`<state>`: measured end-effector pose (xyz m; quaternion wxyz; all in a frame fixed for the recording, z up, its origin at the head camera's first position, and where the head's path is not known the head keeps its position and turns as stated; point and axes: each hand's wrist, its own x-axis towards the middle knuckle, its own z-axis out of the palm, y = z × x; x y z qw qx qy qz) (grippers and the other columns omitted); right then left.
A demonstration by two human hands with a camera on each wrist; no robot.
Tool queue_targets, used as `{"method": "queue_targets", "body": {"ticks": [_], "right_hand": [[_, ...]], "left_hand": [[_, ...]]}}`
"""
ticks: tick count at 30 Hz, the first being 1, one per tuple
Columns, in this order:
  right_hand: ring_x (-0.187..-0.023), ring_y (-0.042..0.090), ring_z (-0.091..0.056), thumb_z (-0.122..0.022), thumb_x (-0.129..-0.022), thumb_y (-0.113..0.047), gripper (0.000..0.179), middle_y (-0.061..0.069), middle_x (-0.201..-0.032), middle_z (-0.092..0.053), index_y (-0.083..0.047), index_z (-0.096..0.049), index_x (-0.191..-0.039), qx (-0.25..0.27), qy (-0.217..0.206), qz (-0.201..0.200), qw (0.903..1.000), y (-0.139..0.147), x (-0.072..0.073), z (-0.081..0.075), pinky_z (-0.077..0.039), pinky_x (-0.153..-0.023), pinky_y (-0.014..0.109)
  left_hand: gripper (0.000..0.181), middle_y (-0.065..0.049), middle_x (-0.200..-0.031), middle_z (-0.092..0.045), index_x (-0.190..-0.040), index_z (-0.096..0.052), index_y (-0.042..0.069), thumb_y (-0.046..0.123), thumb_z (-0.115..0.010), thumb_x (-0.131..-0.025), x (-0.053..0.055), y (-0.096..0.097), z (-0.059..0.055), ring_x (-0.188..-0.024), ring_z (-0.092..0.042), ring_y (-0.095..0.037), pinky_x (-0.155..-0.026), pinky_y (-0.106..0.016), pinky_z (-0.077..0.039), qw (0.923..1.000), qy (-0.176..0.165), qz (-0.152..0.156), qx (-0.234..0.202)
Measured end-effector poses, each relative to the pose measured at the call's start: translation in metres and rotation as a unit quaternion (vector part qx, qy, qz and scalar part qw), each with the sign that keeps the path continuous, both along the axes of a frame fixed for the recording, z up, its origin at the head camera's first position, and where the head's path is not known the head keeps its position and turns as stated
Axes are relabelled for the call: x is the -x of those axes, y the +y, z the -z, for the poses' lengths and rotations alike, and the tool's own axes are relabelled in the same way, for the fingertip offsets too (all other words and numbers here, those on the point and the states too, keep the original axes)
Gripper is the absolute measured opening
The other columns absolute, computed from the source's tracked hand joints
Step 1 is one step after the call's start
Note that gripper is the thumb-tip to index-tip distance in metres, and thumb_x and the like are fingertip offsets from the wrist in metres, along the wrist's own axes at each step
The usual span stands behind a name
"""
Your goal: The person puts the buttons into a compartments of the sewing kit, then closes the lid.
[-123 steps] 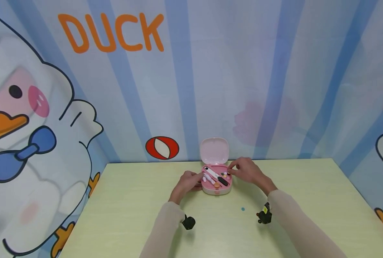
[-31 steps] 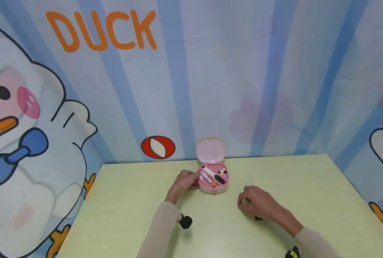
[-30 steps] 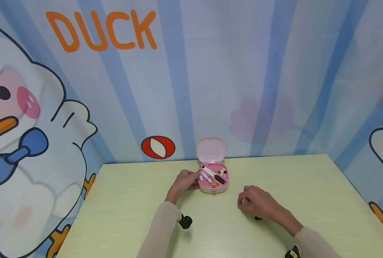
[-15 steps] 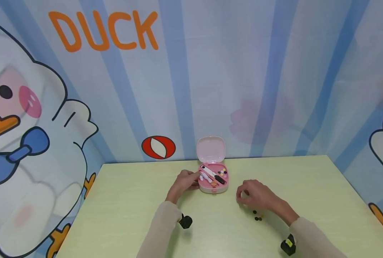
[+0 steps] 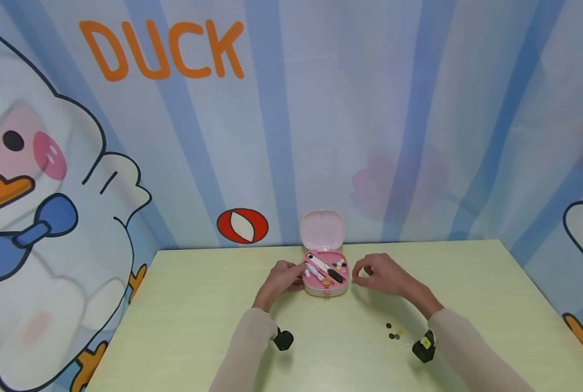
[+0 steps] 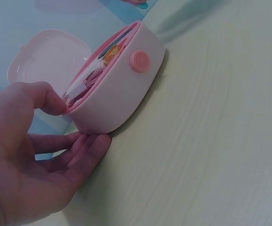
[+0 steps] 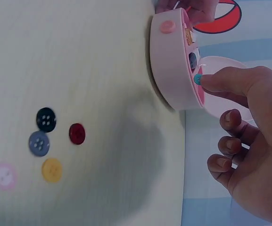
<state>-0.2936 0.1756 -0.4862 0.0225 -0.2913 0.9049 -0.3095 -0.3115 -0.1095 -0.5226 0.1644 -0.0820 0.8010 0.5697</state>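
A pink and white sewing box [image 5: 327,291] stands at the back of the table with its lid [image 5: 322,230] raised. Inside lie a white tool with a black handle [image 5: 335,275] and small coloured buttons [image 5: 339,265]. My left hand [image 5: 279,282] steadies the box's left side, thumb [image 6: 51,100] on the rim and fingers low against the wall. My right hand [image 5: 382,273] is at the box's right side. Between its thumb and forefinger it pinches a small teal button [image 7: 197,79], which overlaps the box's rim in the right wrist view; the other fingers are loosely bent.
Several loose buttons lie on the table near the right wrist: a black button [image 7: 46,119], a grey-blue button [image 7: 39,143], a dark red button [image 7: 77,133], a yellow button [image 7: 52,169] and a pink button [image 7: 4,176]. A printed curtain [image 5: 321,109] hangs behind the table.
My right hand left the box, came down to the table and has risen back to the box's side. The teal button, earlier on the table, is now pinched in it. My left hand stays put.
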Motion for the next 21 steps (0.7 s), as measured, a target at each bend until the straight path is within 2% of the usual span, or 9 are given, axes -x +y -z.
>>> {"method": "queue_targets", "body": {"ticks": [7, 12, 21], "right_hand": [[-0.066, 0.013, -0.046, -0.076, -0.092, -0.012, 0.004, -0.005, -0.074, -0.059, -0.011, -0.079, -0.095, 0.012, -0.001, 0.000, 0.9999, -0.011, 0.017, 0.000, -0.034, -0.058, 0.026], [-0.066, 0.015, -0.045, -0.077, -0.093, -0.014, 0.005, -0.003, -0.073, -0.057, -0.010, -0.079, -0.096, 0.023, -0.008, 0.008, 0.9997, -0.018, 0.026, 0.002, -0.032, -0.058, 0.026], [-0.064, 0.015, -0.043, -0.074, -0.095, -0.011, 0.005, -0.002, -0.071, -0.055, -0.008, -0.078, -0.096, 0.039, -0.034, 0.013, 0.9986, -0.028, 0.038, 0.005, -0.031, -0.056, 0.026]], "left_hand": [[0.052, -0.014, -0.111, -0.065, -0.134, -0.053, -0.005, 0.034, -0.064, -0.101, 0.001, -0.001, 0.000, -0.096, -0.068, -0.023, -0.084, -0.030, -0.061, 1.0000, 0.001, -0.002, 0.004], [0.051, -0.013, -0.110, -0.066, -0.132, -0.056, -0.005, 0.034, -0.064, -0.101, 0.001, 0.000, -0.002, -0.094, -0.069, -0.022, -0.083, -0.030, -0.061, 1.0000, 0.003, -0.002, -0.002], [0.053, -0.013, -0.109, -0.064, -0.133, -0.051, -0.004, 0.035, -0.065, -0.100, -0.001, -0.001, 0.000, -0.093, -0.067, -0.022, -0.083, -0.030, -0.061, 0.9999, 0.004, -0.007, 0.009]]}}
